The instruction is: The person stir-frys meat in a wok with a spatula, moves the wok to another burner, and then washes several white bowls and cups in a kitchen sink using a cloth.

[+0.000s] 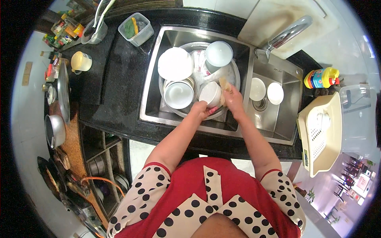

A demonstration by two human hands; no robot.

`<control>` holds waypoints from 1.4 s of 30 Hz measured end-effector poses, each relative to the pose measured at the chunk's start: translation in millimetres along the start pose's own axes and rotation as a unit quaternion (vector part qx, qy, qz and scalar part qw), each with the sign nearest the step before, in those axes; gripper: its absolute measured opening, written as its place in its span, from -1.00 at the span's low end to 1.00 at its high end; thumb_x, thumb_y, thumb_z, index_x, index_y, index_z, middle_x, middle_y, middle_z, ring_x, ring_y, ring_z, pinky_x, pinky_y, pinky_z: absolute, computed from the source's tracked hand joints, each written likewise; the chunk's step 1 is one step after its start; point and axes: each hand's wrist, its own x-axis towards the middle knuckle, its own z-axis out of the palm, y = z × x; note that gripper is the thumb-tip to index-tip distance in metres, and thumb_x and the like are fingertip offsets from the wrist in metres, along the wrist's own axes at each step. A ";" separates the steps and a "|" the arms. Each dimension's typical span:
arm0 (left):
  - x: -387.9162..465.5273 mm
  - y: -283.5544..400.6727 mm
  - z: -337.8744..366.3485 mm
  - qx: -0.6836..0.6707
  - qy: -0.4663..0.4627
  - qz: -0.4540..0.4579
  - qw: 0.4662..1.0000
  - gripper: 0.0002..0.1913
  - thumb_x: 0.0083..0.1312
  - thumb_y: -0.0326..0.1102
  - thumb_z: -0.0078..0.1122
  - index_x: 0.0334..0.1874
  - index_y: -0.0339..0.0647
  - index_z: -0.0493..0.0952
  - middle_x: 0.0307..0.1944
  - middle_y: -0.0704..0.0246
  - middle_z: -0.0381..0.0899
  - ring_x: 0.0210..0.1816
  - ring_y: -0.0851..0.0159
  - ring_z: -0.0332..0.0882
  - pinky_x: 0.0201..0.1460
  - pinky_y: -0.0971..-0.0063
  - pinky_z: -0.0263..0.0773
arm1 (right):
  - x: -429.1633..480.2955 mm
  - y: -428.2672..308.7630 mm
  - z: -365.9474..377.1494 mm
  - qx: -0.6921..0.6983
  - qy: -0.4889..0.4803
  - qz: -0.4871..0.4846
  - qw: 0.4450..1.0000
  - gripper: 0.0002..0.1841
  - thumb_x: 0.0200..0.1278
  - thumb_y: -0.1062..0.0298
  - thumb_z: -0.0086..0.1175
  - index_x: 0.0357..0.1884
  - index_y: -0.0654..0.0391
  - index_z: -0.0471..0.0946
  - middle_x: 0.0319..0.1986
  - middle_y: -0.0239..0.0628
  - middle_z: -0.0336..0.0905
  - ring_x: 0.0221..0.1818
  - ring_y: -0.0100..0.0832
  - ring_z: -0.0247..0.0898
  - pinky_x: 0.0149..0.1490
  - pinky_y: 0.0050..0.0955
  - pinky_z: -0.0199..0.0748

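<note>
Over a large round metal basin in the left sink bowl, my left hand grips the near edge of a white bowl. My right hand holds a tan cloth or scrubber against the bowl's right side. White bowls are stacked left of my hands, with a larger white dish behind them. At the basin's back right rests another white bowl, beside red-patterned dishes.
Two small white bowls lie in the right sink bowl, under a chrome faucet. A yellow detergent bottle and a cream dish rack stand at right. On the black counter are a plastic tub with sponges and a lidded container.
</note>
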 end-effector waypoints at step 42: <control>8.1 -33.2 -5.0 0.247 0.067 0.193 0.947 -0.63 0.20 -0.44 -0.03 0.05 -0.44 0.30 -0.26 0.14 0.50 -0.49 0.25 0.52 -0.51 0.38 0.46 | 16.3 34.5 12.8 -0.400 0.143 -0.136 0.895 -0.55 0.05 0.45 -0.05 0.08 0.08 0.40 -0.28 -0.02 0.55 -0.24 0.02 0.51 -0.20 -0.12 0.47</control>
